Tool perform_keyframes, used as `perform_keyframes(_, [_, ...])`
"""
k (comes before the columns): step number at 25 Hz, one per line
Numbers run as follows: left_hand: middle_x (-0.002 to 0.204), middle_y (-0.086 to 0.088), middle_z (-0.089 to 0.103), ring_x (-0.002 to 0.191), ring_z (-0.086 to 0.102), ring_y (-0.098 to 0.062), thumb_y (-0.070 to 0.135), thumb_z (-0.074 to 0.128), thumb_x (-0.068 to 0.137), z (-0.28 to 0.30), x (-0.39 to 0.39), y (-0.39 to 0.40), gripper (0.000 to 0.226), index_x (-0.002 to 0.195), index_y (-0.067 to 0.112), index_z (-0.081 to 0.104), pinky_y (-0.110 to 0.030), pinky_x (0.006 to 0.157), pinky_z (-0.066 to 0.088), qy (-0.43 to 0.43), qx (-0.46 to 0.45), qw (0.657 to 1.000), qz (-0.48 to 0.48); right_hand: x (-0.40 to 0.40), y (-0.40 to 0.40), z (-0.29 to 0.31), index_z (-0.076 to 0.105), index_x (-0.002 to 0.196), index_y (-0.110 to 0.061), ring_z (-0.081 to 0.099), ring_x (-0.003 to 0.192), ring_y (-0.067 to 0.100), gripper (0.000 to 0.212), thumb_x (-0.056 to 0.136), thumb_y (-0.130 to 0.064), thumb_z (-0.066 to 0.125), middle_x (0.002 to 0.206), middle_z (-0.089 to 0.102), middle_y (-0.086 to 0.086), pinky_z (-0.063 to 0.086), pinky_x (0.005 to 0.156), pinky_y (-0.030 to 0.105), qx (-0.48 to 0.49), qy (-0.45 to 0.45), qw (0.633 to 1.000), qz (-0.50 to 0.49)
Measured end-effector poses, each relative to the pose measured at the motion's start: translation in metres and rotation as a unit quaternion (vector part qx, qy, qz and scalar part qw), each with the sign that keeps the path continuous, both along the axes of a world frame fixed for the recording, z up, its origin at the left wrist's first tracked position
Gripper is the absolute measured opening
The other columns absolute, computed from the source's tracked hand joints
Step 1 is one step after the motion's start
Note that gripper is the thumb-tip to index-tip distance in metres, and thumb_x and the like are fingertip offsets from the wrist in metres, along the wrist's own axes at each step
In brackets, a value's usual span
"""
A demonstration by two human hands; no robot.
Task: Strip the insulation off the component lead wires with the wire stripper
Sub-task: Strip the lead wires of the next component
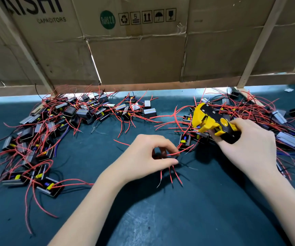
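My right hand [249, 144] grips the handles of a yellow and black wire stripper [212, 121], its jaws pointing left above the mat. My left hand [148, 157] is at the centre, thumb and fingers pinching a bunch of red lead wires [173, 154]. These wires run up to a small black component [185, 140] lying between the two hands. More red and black wire ends [176, 174] stick out below my left hand. The stripper's jaws are apart from the pinched wires.
A heap of black components with red wires [54, 125] covers the left of the dark green mat [160, 219]. Another heap [276, 121] lies behind and right of the stripper. A cardboard wall [143, 50] stands at the back.
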State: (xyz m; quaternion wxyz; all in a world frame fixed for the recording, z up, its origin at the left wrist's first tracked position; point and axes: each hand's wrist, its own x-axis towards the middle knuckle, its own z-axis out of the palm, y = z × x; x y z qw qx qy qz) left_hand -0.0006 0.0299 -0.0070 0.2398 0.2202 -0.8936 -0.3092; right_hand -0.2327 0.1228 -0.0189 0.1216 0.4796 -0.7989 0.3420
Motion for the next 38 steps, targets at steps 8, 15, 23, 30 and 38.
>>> perform_keyframes(8, [0.124,0.005,0.054,0.101,0.056,-0.011,-0.003,0.07,0.078,-0.01,-0.003,-0.012,0.063,0.133,0.019,0.05,-0.022,0.084,0.05,0.069,-0.07,0.982,0.163,-0.002,-0.001,-0.002,0.055,0.074,-0.022,0.061,0.08,0.032,0.033,0.076,-0.048,0.074,0.075,0.06,0.0,0.047,0.075,0.047,-0.001,-0.004,1.0,0.004])
perform_keyframes(15, [0.089,0.004,0.061,0.092,0.053,-0.016,-0.001,0.055,0.077,-0.007,0.007,-0.018,0.026,0.09,0.016,0.07,-0.036,0.076,0.048,-0.154,-0.139,0.977,0.046,-0.002,-0.002,-0.002,0.057,0.075,-0.021,0.061,0.08,0.032,0.034,0.076,-0.05,0.073,0.073,0.055,-0.004,0.046,0.075,0.044,0.003,0.001,1.0,0.003])
perform_keyframes(23, [0.092,0.008,0.07,0.086,0.062,-0.012,0.016,0.071,0.087,0.0,-0.001,0.0,0.013,0.099,0.015,0.076,-0.017,0.065,0.041,0.013,0.013,1.0,0.002,-0.004,-0.003,-0.005,0.057,0.077,-0.021,0.061,0.082,0.033,0.036,0.075,-0.052,0.074,0.073,0.052,-0.004,0.04,0.075,0.041,0.013,0.027,0.999,-0.012])
perform_keyframes(30, [0.073,0.012,0.066,0.067,0.056,0.001,0.017,0.066,0.092,-0.008,-0.006,-0.001,0.012,0.081,0.018,0.07,-0.019,0.063,0.042,0.033,0.077,0.996,0.03,-0.009,-0.005,-0.015,0.065,0.093,-0.006,0.057,0.083,0.036,0.048,0.069,-0.048,0.069,0.084,0.062,0.014,0.029,0.077,0.041,0.037,0.173,0.982,-0.068])
perform_keyframes(38, [0.058,0.008,0.05,0.055,0.041,-0.008,0.014,0.057,0.095,-0.012,-0.013,0.004,0.019,0.076,0.017,0.058,-0.022,0.057,0.037,0.026,0.111,0.992,0.059,0.005,-0.01,-0.021,0.061,0.086,-0.007,0.055,0.08,0.036,0.043,0.065,-0.04,0.079,0.08,0.059,0.014,0.035,0.076,0.043,0.034,0.209,0.976,-0.055])
